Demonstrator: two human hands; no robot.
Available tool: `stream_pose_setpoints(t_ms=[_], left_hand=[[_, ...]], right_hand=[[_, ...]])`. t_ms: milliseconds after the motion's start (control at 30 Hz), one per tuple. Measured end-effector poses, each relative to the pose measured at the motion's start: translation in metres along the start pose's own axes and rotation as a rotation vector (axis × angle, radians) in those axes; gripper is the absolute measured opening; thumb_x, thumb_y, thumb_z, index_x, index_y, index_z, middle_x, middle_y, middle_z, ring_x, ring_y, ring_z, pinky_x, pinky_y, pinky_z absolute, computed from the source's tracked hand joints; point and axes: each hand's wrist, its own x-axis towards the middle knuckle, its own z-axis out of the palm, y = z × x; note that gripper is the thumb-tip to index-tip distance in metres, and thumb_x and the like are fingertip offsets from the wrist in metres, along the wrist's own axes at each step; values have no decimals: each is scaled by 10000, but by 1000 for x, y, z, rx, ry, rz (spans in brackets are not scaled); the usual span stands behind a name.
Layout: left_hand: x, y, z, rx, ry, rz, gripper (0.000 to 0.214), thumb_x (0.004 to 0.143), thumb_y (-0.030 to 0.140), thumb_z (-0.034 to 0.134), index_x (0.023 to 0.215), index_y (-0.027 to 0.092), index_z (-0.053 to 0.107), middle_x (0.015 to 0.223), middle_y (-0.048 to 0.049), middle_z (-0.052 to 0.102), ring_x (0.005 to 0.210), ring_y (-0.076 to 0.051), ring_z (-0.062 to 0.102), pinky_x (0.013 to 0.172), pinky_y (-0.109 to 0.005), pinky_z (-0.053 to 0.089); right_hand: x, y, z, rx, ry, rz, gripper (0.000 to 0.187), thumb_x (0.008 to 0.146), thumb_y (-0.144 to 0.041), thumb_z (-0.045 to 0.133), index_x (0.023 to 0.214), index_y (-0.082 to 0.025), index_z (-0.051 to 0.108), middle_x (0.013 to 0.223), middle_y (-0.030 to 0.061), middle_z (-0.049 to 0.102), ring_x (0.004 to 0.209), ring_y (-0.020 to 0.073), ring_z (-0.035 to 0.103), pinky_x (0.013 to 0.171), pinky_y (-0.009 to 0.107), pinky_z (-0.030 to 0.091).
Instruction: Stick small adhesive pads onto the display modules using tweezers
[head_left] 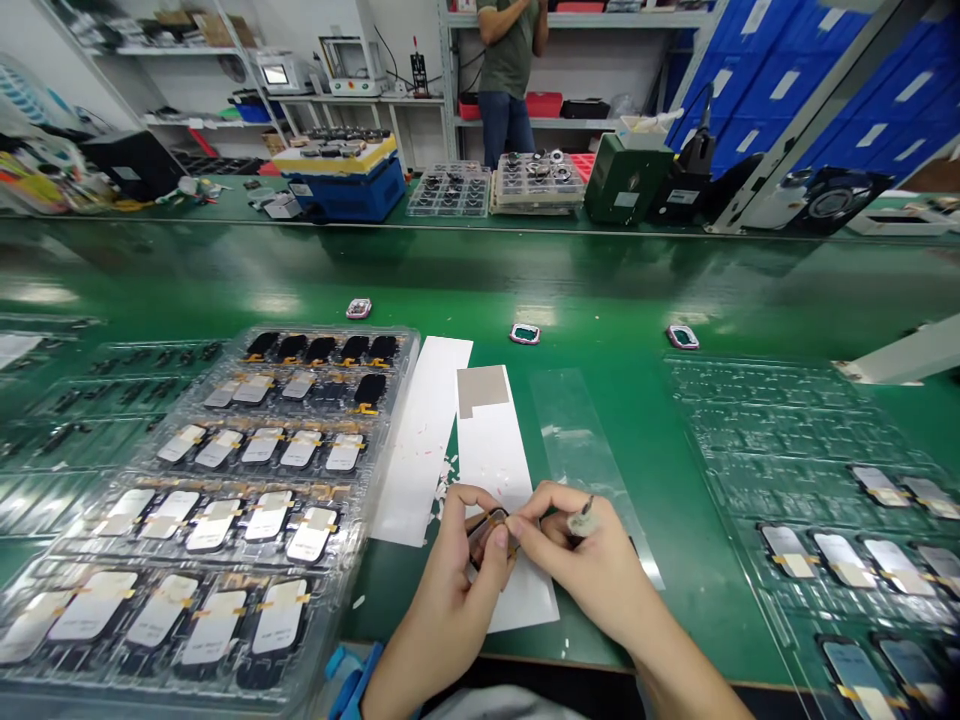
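Observation:
My left hand [469, 565] is closed around a small dark watch-type display panel [480, 535], held low over the front of the bench. Thumb and index finger of my right hand [581, 540] pinch at the panel's right edge; what lies between those fingertips is hidden. A slim dark-tipped tool [587, 505] also pokes out of my right hand, its shape mostly covered. Under both hands lies a white strip [491, 455] bearing a grey-brown sheet [484, 388]. White scraps [448, 470] are scattered beside it.
At left, a clear tray [405, 370] holds rows of display panels with white backings. Another clear tray [720, 480] with panels is at right. Three small frames, one a pink-edged frame [525, 333], sit farther back. A person [510, 75] stands beyond the bench.

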Motion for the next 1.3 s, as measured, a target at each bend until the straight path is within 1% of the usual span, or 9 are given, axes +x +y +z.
stream_pose_setpoints(t_ms=[133, 267, 333, 433, 600, 767, 1000, 1133, 1300], left_hand=[[3, -1, -4, -58, -11, 21, 294, 1021, 521, 486, 1011, 239, 406, 697, 70, 435, 592, -95, 375, 557, -222, 307], [2, -1, -5, 4, -5, -15, 240, 1036, 470, 478, 1041, 241, 407, 761, 48, 464, 653, -110, 404, 594, -231, 325], [2, -2, -5, 51, -44, -33, 199, 1047, 432, 455, 1055, 244, 391, 793, 42, 460, 666, -117, 397, 600, -237, 325], [2, -3, -4, 149, -100, -33, 99, 1058, 337, 396, 1061, 240, 377, 770, 50, 439, 657, -129, 392, 605, -253, 324], [5, -1, -2, 318, -145, -20, 13, 1027, 244, 377, 1025, 234, 369, 717, 63, 439, 612, -140, 421, 571, -271, 294], [6, 1, -3, 362, -166, 7, 12, 1025, 231, 368, 1016, 239, 365, 736, 61, 459, 617, -145, 467, 579, -274, 290], [6, 3, -3, 369, -170, 9, 36, 1018, 215, 367, 991, 238, 361, 708, 66, 427, 617, -147, 454, 570, -272, 272], [7, 1, -3, 354, -166, 12, 35, 1019, 225, 381, 991, 242, 369, 704, 65, 451, 597, -139, 454, 555, -264, 277], [7, -1, -2, 249, -124, -39, 50, 1013, 262, 437, 1017, 242, 391, 764, 18, 636, 567, -128, 476, 527, -246, 328]], right_hand=[[1, -9, -8, -22, 26, -100, 254, 932, -405, 588, 795, -200, 647, 647, -42, 433, 600, 121, 396, 570, 250, 335], [22, -30, -14, -74, 210, -286, 415, 1028, -473, 413, 811, -217, 659, 844, 12, 558, 803, 148, 529, 742, 278, 410], [44, -34, -11, -113, 291, -316, 429, 1023, -501, 401, 784, -212, 610, 788, 8, 568, 723, 143, 531, 685, 279, 418], [85, -23, -1, -64, 285, -299, 359, 970, -531, 453, 824, -221, 561, 622, -28, 547, 580, 148, 563, 610, 287, 450], [127, 15, 12, -26, 257, -265, 330, 785, -500, 681, 866, -236, 501, 749, -13, 624, 578, 183, 673, 585, 326, 560], [132, 33, 13, 24, 283, -272, 351, 766, -495, 726, 881, -229, 527, 802, 3, 647, 668, 198, 722, 660, 331, 604], [134, 34, 11, 107, 234, -260, 345, 813, -437, 771, 886, -171, 563, 717, -23, 656, 641, 161, 693, 683, 334, 606], [131, 27, 10, 152, 170, -264, 405, 738, -504, 818, 838, -202, 567, 709, -9, 668, 670, 177, 706, 725, 346, 615], [116, -4, 8, 219, 117, -292, 435, 687, -510, 856, 830, -212, 574, 739, 6, 695, 724, 194, 731, 766, 349, 624]])
